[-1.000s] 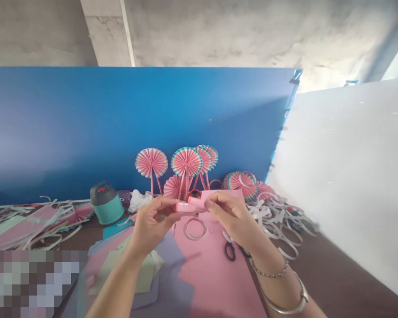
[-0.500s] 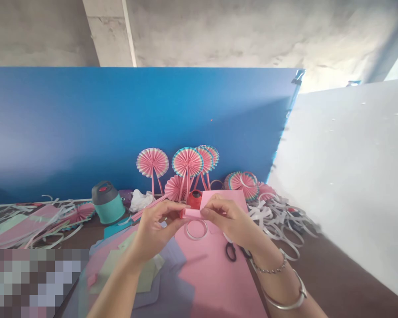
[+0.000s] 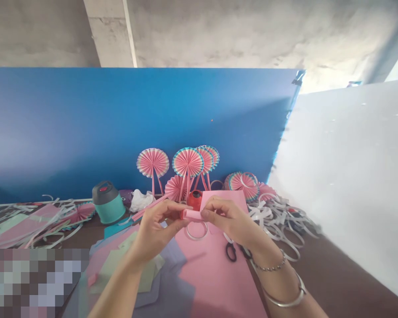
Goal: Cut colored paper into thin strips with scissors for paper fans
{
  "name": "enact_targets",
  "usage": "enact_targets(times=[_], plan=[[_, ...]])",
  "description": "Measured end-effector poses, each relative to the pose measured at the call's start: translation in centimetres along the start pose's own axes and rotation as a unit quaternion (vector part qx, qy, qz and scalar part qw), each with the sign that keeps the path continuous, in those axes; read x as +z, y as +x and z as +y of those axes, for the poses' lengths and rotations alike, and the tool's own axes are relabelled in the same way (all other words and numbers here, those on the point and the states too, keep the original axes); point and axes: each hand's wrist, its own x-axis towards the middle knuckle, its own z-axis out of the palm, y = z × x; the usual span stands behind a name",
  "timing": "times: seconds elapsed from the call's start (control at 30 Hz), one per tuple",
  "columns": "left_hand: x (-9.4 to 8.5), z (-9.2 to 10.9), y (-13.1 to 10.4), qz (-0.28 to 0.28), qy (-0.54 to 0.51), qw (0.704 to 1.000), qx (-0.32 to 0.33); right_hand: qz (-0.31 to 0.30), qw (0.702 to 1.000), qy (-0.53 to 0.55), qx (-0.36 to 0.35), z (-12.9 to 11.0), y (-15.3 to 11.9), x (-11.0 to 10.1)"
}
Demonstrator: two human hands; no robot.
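Pinching the folded pink paper strip (image 3: 192,215) from both ends, left hand (image 3: 155,227) and right hand (image 3: 228,221) hold it raised above the pink sheet (image 3: 212,269). Directly under it lies a tape ring (image 3: 196,230). At four o'clock of the strip, black scissors (image 3: 231,251). At twelve, paper fans (image 3: 187,163) against the blue board (image 3: 86,128); at ten, a teal jar (image 3: 108,203).

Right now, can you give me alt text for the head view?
Left hand and right hand pinch a folded pink paper strip above a pink sheet. Scissors lie by the right wrist; paper fans lean on a blue board.
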Motion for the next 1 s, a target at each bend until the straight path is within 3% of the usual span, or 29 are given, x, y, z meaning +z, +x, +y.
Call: enact_targets(times=[0.43,0.73,1.0], plan=[[0.9,0.1,0.0,0.009,-0.085,0.996,-0.032,0.038,0.999,-0.020,0.007,-0.2,0.0,0.5],[1.8,-0.4,0.2,0.020,-0.189,0.982,-0.006,0.071,0.997,-0.023,0.005,-0.4,-0.6,1.1],[2.5,-0.7,0.3,0.108,-0.191,0.976,0.003,0.094,0.995,0.001,-0.021,-0.8,-0.7,1.8]])
